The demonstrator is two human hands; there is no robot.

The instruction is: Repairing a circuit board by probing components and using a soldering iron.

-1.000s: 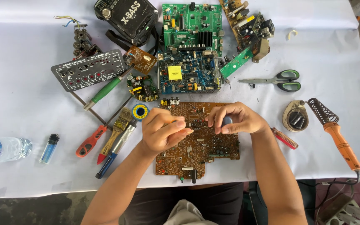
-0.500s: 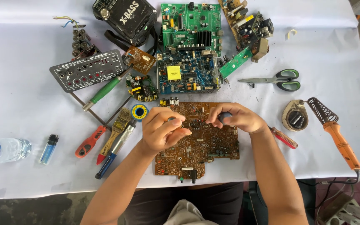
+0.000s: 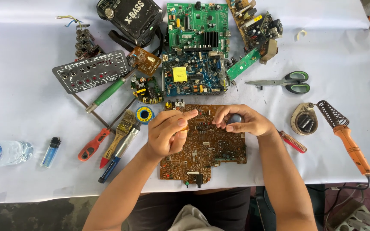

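A brown circuit board (image 3: 206, 149) lies component side up on the white-covered table (image 3: 31, 111), right in front of me. My left hand (image 3: 168, 133) hovers over the board's left part. Its fingers are curled and its thumb and forefinger pinch a small amber piece (image 3: 186, 127). My right hand (image 3: 240, 122) rests on the board's upper right corner, its fingers closed around a small grey-blue rounded object (image 3: 236, 118). The fingertips of the two hands are a short gap apart above the board's top edge.
Behind the board lie a blue circuit board (image 3: 193, 77), green boards (image 3: 198, 25), a black radio (image 3: 129, 17) and a grey amplifier panel (image 3: 91, 70). Screwdrivers, a brush (image 3: 123, 126), a lighter (image 3: 51, 152) and a bottle (image 3: 1, 153) are left; scissors (image 3: 287, 82), a soldering iron (image 3: 350, 143) and its stand (image 3: 307, 119) right.
My hands were close together over the board's top edge; they have drawn slightly apart, the right hand shifting right. The board has stayed in place.
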